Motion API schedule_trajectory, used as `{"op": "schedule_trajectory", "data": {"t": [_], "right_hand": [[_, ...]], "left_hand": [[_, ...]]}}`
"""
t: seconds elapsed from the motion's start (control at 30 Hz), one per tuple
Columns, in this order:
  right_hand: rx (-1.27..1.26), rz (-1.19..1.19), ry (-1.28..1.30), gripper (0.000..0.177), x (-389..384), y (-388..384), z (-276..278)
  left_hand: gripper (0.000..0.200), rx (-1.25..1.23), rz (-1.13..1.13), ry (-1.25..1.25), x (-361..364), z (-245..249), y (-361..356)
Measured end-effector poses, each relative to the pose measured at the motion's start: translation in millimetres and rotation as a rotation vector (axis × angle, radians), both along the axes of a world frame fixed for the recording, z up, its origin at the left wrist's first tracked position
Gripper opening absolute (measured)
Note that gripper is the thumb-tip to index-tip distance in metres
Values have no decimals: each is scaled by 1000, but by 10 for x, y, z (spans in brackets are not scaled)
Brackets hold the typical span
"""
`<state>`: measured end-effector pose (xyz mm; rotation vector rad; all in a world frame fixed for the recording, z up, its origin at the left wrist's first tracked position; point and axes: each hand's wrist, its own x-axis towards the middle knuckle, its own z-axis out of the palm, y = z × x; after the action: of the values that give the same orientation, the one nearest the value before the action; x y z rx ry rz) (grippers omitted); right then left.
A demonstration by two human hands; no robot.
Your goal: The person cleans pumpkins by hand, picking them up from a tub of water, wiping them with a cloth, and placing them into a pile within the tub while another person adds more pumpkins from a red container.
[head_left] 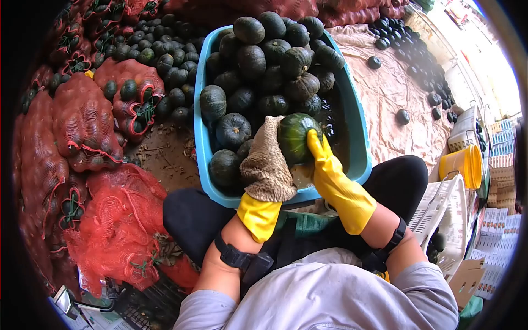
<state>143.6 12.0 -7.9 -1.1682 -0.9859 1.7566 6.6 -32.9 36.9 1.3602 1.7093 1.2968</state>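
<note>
A green pumpkin (296,139) with paler streaks is held over the near part of a blue tub (355,118). My right hand (336,184), in a yellow rubber glove, grips it from the right, with thumb and fingers against its side. A rough brown cloth (268,168) covers my left hand (258,217) like a mitt and touches the pumpkin's left side. Only the yellow cuff of that glove shows; its fingers are hidden. Several dark green pumpkins (252,61) are heaped in the tub, with some water (333,118) visible at its right.
Red mesh sacks (85,118) of pumpkins stand at the left, near a crumpled red net (118,231). Loose pumpkins (165,49) lie behind them. At the right are a pale sheet (382,91) with more pumpkins, a yellow bucket (461,166) and white crates (443,212).
</note>
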Motion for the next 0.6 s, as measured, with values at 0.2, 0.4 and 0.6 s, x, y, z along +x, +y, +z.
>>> {"op": "schedule_trajectory", "data": {"t": [0.2,0.4,0.6], "right_hand": [[336,474,-292,81,243,67,863],[113,-37,-168,77,-11,9,177],[461,268,-259,81,142,25,626]], "left_hand": [[43,122,-108,185,-293,-46,66],[54,-72,108,-324,-39,-108,153],[53,127,-143,-156,-319,21,115]]}}
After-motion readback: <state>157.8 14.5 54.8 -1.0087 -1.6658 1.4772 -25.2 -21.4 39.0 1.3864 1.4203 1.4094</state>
